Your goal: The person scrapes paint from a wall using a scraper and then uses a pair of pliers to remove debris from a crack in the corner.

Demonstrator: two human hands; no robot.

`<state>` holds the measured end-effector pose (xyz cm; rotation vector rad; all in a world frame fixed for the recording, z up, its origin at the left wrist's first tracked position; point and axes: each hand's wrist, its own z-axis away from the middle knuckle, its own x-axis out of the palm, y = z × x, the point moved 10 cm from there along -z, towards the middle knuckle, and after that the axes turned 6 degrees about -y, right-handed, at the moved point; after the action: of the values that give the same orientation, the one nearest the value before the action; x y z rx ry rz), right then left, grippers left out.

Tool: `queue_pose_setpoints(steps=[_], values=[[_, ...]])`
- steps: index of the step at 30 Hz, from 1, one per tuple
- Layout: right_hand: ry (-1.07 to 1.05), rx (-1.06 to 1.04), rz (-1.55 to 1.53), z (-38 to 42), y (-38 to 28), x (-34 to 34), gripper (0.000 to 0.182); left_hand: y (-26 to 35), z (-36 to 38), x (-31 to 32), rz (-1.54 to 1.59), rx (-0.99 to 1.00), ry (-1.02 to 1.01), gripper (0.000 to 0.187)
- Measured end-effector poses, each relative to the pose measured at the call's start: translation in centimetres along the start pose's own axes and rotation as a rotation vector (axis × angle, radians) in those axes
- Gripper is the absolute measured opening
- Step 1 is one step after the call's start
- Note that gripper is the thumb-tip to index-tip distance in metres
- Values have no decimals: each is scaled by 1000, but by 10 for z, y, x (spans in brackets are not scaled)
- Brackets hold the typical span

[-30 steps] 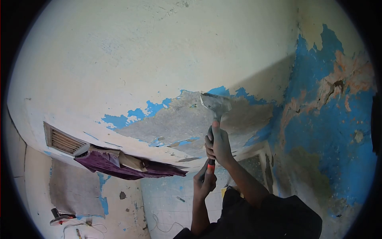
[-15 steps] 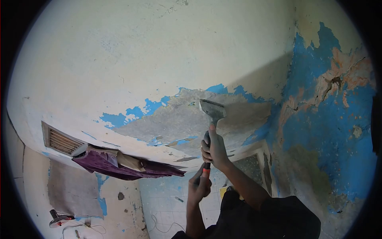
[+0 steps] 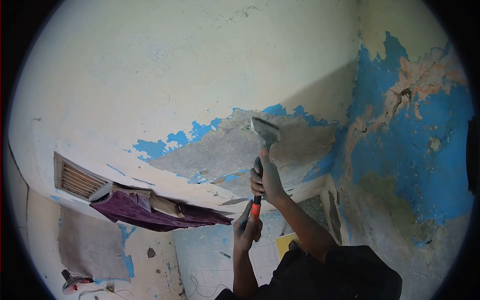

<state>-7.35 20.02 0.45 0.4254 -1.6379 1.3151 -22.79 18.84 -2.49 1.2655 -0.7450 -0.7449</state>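
A long-handled scraper with a wide metal blade is held up against the wall, its blade over a bare grey patch edged with torn blue and cream paint. My right hand is wrapped round the upper handle, just below the blade, thumb pointing up along it. Lower down, near the red band of the handle, my left hand is closed round the grip. Both forearms reach up from dark sleeves.
Left of my hands, purple cloth hangs below a slatted vent. A cracked blue wall meets this one at the right. On the tiled floor lies a yellow object. A red-and-black power tool is at lower left.
The scraper blade and both hands have shifted slightly upward and left in view. The camera view has turned a little. Both hands keep their hold on the handle.
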Motion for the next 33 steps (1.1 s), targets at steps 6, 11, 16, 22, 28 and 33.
queue_pose_setpoints(steps=[6,11,16,22,28,33], values=[[41,-54,-46,-2,-8,8,59,19,-9,-5,-17,17,9,51],[46,-67,-93,-4,-9,5,59,34,-11,-10,-86,-46,-26,49],[15,-48,-203,-6,-2,21,58,54,-2,-25,-141,-14,15,45],[-12,-29,-243,-6,6,30,58,58,5,-30,-161,-72,30,45],[-8,-43,-256,-9,2,30,57,68,1,-29,-201,-94,0,49],[-3,-59,-325,-8,2,34,57,87,6,-25,-239,-132,-14,48]])
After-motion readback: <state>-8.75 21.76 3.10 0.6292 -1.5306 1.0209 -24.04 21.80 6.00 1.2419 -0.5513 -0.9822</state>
